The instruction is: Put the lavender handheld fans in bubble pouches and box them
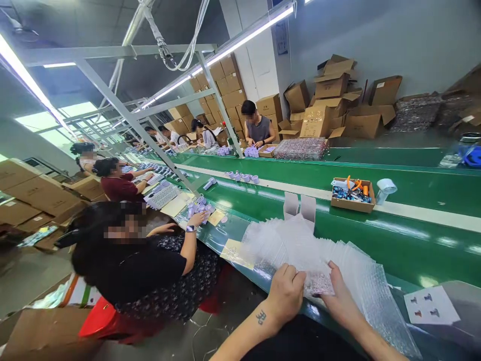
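Observation:
Between my hands is a small clear bubble-wrap bag (318,284) with a slightly pinkish tint; I cannot make out whether anything is inside it. My left hand (286,290) has its fingers curled in and pinches the bag's left edge. On the right edge, my right hand (341,297) grips with the thumb raised and the fingers underneath, partly hidden. A fanned-out spread of flat bubble-wrap bags (361,268) lies on the bench just beyond and beside both hands. Behind the spread stands an open white box (307,209) with its flaps up.
A printed card (432,306) lies at right. On the green conveyor (421,240) are a carton of tools (353,195) and a white-and-lilac device (385,190). A co-worker in black (139,265) sits close at left, one hand on lilac parts (201,206). Several people work farther along.

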Available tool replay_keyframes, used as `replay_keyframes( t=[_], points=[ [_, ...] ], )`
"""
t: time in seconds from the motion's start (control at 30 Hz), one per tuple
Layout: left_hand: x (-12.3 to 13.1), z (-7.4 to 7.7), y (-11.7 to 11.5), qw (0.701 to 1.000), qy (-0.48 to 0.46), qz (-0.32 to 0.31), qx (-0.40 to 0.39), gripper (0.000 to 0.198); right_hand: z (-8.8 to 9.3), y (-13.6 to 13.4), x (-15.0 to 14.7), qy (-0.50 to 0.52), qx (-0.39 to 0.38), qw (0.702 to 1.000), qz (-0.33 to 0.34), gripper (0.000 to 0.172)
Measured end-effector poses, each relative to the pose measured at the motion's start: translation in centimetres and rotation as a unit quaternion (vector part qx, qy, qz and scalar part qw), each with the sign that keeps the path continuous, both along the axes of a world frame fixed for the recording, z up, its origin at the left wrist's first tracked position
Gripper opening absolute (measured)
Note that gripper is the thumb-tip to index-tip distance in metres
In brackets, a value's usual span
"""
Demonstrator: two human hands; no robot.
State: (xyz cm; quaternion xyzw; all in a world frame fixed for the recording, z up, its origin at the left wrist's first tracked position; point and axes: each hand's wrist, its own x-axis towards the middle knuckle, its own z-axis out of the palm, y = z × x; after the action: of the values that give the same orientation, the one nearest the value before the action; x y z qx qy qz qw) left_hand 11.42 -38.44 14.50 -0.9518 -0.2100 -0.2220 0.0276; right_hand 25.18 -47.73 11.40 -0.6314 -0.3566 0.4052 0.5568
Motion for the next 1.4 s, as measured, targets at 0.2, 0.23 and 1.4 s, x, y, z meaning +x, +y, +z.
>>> replay_keyframes(
  t=[0.2,0.23,1.4],
  points=[
    [-0.3,-0.2,-2.1,0.999,0.040,-0.024,0.007,0.027,-3.6,-3.2,2.5,-0.221,0.008,0.973,0.059,0.048],
    [-0.4,-0.2,-2.4,0.999,0.033,-0.008,0.006,0.028,-4.1,-3.5,2.5,-0.229,-0.005,0.972,0.058,0.045],
    [-6.4,3.0,2.1,0.993,-0.108,0.048,-0.010,0.022,-11.8,-0.1,8.8,-0.136,-0.371,0.876,-0.276,0.083]
  ],
)
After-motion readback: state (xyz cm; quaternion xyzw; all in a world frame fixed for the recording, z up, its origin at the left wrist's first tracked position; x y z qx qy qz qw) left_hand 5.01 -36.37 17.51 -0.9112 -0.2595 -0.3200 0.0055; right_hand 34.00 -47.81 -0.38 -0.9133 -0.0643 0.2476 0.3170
